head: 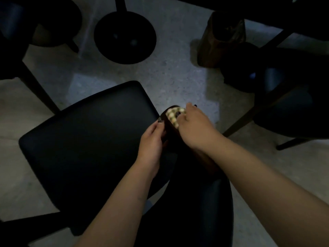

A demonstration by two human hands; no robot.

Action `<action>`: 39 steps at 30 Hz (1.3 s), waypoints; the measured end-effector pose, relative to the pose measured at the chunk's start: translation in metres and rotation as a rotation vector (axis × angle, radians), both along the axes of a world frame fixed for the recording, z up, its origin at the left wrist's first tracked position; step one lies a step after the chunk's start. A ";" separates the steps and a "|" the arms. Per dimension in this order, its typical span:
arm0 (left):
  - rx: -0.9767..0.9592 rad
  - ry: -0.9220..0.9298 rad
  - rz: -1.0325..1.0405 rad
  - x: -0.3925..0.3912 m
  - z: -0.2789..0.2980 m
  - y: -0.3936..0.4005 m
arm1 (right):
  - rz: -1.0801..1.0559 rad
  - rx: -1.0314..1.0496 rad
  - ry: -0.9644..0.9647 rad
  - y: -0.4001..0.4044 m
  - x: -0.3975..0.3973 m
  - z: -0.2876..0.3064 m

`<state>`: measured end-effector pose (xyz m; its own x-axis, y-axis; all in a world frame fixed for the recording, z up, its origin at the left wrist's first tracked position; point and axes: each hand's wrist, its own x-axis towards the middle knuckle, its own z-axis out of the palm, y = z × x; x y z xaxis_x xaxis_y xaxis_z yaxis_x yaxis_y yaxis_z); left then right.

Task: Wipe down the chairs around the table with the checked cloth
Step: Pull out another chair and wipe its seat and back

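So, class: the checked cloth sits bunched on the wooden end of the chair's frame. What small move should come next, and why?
Probably draw the checked cloth along the brown wooden frame towards the body. The right hand grips it at the frame's far tip, the left hand steadies the frame beside the black padded seat, and the nearer length looks unwiped.

Two bare forearms are reaching forward and down toward the chair's wooden post [169, 129]. The left hand [151, 139] is gripping the post's left side, fingers curled. The right hand [194, 125] is lying just over the post's top, pressing a checked cloth [173, 114] against it, fingers bent around the fabric.
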<state>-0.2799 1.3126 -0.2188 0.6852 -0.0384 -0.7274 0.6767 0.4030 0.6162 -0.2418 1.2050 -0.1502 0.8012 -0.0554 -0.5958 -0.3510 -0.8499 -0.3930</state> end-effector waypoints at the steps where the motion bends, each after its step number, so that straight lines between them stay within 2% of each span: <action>1: 0.000 0.018 0.009 0.001 -0.001 0.001 | -0.031 -0.043 0.016 0.004 0.008 -0.003; 2: -0.001 0.038 0.017 0.002 -0.002 0.003 | -0.039 -0.084 0.013 0.007 0.015 -0.003; 4: -0.015 0.058 0.019 0.004 -0.004 0.005 | 0.079 -0.166 -0.034 0.005 0.025 -0.007; 9: -0.071 0.067 -0.007 0.005 -0.004 0.013 | 0.142 -0.322 -0.110 -0.004 0.052 -0.019; 18: -0.161 0.151 0.070 -0.004 -0.007 0.013 | 0.467 -0.194 -0.169 0.014 0.038 -0.012; 20: -0.175 0.182 0.107 -0.009 -0.009 0.013 | 0.598 -0.191 -0.264 0.007 0.027 -0.005; 22: -0.180 0.210 0.135 -0.011 -0.007 0.012 | 0.854 -0.249 -0.370 0.004 0.015 -0.002; 24: -0.175 0.219 0.168 -0.012 -0.005 0.012 | 1.112 -0.327 -0.382 0.004 0.005 0.001; 26: -0.162 0.215 0.197 -0.012 0.000 0.011 | 1.139 -0.320 -0.364 0.002 -0.001 0.001; 28: -0.143 0.193 0.214 -0.011 0.007 0.006 | 1.011 -0.189 -0.383 -0.008 -0.010 0.001; 29: -0.124 0.179 0.212 -0.011 0.010 0.002 | 0.868 -0.048 -0.430 -0.015 -0.017 0.000; 31: -0.066 0.139 0.182 -0.010 0.017 -0.010 | 0.427 0.312 -0.435 -0.025 -0.032 0.002; 33: -0.010 0.091 0.140 -0.007 0.024 -0.025 | -0.006 0.476 -0.262 -0.031 -0.035 -0.005; 34: 0.019 0.081 0.128 -0.005 0.027 -0.032 | -0.147 0.512 -0.165 -0.031 -0.031 -0.010; 37: 0.126 0.128 0.132 0.005 0.037 -0.052 | -0.295 0.563 -0.086 -0.026 -0.001 -0.026; 39: 0.196 0.184 0.152 0.009 0.039 -0.060 | -0.473 0.685 0.042 -0.026 0.014 -0.039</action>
<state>-0.2714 1.2523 -0.1797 0.5283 0.2078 -0.8232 0.7252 0.3937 0.5648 -0.2276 1.1789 -0.1894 0.7609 0.0050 -0.6489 -0.6367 -0.1870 -0.7480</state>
